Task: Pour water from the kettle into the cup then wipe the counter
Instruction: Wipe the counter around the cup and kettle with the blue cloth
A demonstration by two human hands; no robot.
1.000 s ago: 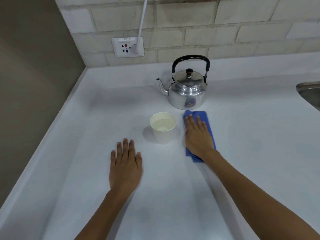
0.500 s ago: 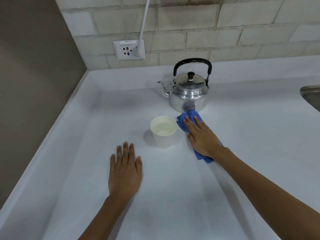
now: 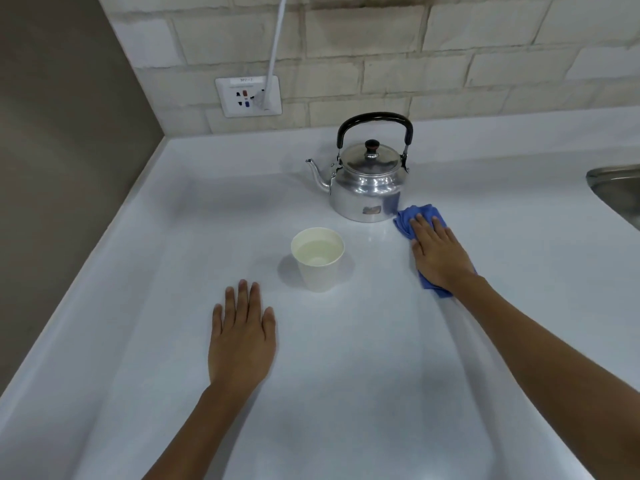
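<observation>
A shiny metal kettle (image 3: 367, 188) with a black handle stands upright at the back of the white counter (image 3: 346, 393), spout to the left. In front of it a white paper cup (image 3: 318, 259) holds water. My right hand (image 3: 438, 252) lies flat, palm down, pressing a blue cloth (image 3: 417, 214) onto the counter just right of the kettle's base. The cloth shows beyond my fingertips and under my wrist. My left hand (image 3: 242, 336) rests flat on the counter, fingers together, below and left of the cup, holding nothing.
A steel sink (image 3: 620, 194) cuts into the counter at the right edge. A wall socket (image 3: 247, 97) with a white cable plugged in sits on the brick backsplash. A brown wall borders the counter on the left.
My right hand has slid the blue cloth to the right, from beside the cup to the right side of the kettle. My left hand stayed in place.
</observation>
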